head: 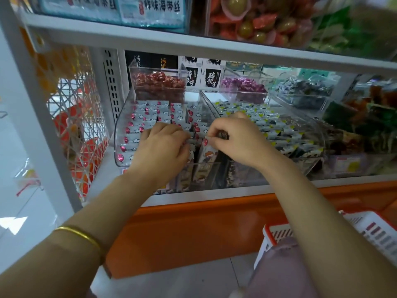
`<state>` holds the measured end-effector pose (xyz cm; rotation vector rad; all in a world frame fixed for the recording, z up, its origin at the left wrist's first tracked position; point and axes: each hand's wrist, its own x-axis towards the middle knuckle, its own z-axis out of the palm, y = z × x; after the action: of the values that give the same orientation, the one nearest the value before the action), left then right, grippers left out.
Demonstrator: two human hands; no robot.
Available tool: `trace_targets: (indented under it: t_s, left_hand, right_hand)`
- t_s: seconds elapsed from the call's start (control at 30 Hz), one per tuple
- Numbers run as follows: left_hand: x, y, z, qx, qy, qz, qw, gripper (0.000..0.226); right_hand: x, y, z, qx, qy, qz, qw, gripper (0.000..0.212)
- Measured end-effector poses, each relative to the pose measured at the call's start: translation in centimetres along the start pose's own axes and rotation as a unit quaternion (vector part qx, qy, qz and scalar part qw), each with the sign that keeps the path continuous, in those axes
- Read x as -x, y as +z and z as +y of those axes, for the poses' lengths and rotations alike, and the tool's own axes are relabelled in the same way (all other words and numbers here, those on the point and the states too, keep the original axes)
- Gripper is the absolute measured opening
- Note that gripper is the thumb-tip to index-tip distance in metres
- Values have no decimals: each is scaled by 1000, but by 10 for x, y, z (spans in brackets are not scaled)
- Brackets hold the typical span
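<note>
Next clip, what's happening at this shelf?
A person seems to be tidying small snack packets that stand in rows in a clear bin on a shop shelf. The right hand pinches one packet by its top edge. The left hand rests on the rows beside it; whether it grips any is unclear. A red and white basket sits lower right.

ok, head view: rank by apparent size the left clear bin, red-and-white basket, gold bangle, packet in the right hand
1. left clear bin
2. red-and-white basket, though cut off by the frame and nearer the camera, so unsure
3. gold bangle and packet pinched by the right hand: about alike, not ranked; bangle is nearer
</note>
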<state>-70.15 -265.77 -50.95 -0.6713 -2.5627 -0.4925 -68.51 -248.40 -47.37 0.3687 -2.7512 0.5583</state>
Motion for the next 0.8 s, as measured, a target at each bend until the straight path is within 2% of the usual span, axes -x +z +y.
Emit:
trace_targets:
  t_s: [0.1, 0.17, 0.27, 0.33, 0.47, 0.53, 0.67, 0.73, 0.8]
  left_hand:
    - [-1, 0, 1, 24, -9, 17, 1000, 32]
    - [-2, -1, 0, 46, -19, 28, 998, 30]
    - [-3, -7, -2, 107, -36, 46, 993, 30]
    - [-1, -13, 0, 174, -43, 45, 983, 29]
    - [7, -23, 7, 335, -54, -16, 941, 21]
    - [10, -28, 4, 384, -90, -32, 919, 26]
    - [12, -37, -6, 466, -149, -41, 871, 31]
    - [12, -38, -11, 489, -170, -37, 855, 26]
    - [13, -37, -15, 534, -194, -32, 822, 27]
  right_hand:
    - [4, -6, 1, -67, -35, 45, 996, 7]
    - [6, -10, 1, -89, -46, 105, 989, 9]
    - [8, -17, -1, -138, -52, 217, 965, 11]
    - [9, -19, -3, -204, -31, 260, 943, 14]
    - [8, -11, -10, -360, 56, 232, 902, 18]
    - [7, -6, -13, -428, 89, 210, 874, 17]
    - [7, 2, -16, -546, 140, 178, 807, 15]
    - [9, 4, -16, -583, 151, 155, 783, 14]
    - [11, 6, -16, -609, 154, 132, 767, 14]
